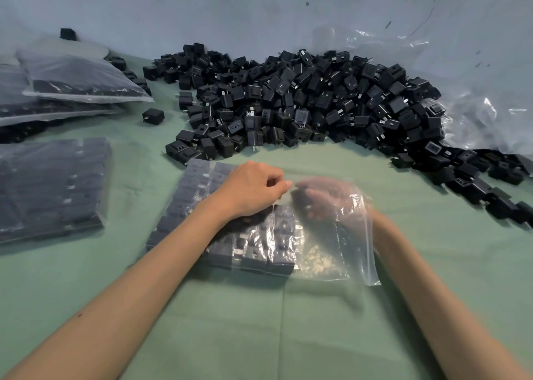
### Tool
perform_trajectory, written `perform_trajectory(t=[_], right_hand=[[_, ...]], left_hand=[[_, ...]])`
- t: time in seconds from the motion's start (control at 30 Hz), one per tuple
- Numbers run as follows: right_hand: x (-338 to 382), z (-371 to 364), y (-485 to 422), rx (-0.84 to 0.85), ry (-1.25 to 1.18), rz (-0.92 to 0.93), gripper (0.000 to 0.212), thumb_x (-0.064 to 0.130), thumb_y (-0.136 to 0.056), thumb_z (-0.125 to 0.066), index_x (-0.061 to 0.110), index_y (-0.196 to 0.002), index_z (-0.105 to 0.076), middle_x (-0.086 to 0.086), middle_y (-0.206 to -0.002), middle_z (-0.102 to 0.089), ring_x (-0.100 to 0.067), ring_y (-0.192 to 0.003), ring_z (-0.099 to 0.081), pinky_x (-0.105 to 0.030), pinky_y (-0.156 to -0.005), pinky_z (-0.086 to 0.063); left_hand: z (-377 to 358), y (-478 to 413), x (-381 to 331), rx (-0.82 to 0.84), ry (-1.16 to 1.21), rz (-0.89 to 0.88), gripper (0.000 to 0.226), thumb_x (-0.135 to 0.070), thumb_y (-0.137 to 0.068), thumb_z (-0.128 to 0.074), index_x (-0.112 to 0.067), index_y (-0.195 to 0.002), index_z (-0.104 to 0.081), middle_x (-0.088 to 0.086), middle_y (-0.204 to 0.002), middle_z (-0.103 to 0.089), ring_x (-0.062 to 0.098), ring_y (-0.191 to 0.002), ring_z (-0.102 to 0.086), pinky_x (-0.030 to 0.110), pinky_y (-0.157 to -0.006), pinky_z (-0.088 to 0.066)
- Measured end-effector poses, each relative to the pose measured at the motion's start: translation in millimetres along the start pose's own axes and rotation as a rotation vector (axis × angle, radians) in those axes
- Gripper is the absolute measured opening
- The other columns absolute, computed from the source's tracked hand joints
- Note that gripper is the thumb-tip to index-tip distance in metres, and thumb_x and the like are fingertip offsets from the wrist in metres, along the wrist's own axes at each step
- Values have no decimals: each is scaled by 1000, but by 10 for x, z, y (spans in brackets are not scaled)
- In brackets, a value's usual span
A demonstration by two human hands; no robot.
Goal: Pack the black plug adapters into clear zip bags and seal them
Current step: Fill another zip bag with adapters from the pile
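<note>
Grip of left hand (pixel 253 189) pinching zip bag (pixel 340 261) mouth, right hand (pixel 326 198) inside

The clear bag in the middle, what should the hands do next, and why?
Probably draw the right hand out of the clear zip bag and fetch more from the pile of plug adapters. The left hand pinches the bag's mouth open, packed adapters fill only part of it, and the rest lies empty.

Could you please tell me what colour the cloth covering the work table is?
Plain pale green cloth, best seen in the head view.
</note>
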State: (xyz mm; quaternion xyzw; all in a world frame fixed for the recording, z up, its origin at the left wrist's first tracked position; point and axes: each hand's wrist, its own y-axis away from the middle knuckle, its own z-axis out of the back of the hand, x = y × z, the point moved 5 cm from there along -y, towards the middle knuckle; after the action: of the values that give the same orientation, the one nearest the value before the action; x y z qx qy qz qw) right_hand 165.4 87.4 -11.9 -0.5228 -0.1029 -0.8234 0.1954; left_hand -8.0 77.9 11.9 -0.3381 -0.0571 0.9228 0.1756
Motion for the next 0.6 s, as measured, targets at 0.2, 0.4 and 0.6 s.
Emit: perform_trajectory(t=[0.2, 0.4, 0.6], right_hand=[[-112, -303, -24, -39, -460, 152, 31, 7, -90, -59, -11, -115, -60, -35, -113, -59, -52, -112, -54, -65, -100, -37], [-196, -272, -158, -89, -401, 132, 36, 16, -84, -69, -7, -111, -64, -30, -107, -64, -48, -105, -59, -64, -97, -42], [-96, -412, -135, 93, -400, 66, 28, 40, -75, -77, 29, -100, -75, 6, -90, -75, -4, -84, -70, -17, -75, -55]], left_hand=[[8, -5, 1, -3, 8, -7, 36, -36, -93, -56, -16, -64, -62, -10, -52, -48, 5, -53, -44, 25, -56, -31], [7, -3, -15, 7, 6, -5, 35, -34, -94, -56, -15, -65, -63, -8, -54, -50, 6, -54, -45, 26, -59, -34], [20, 4, -15, -10, 42, 1, 36, -33, -93, -57, -15, -62, -61, -10, -51, -49, 2, -50, -43, 25, -57, -35]])
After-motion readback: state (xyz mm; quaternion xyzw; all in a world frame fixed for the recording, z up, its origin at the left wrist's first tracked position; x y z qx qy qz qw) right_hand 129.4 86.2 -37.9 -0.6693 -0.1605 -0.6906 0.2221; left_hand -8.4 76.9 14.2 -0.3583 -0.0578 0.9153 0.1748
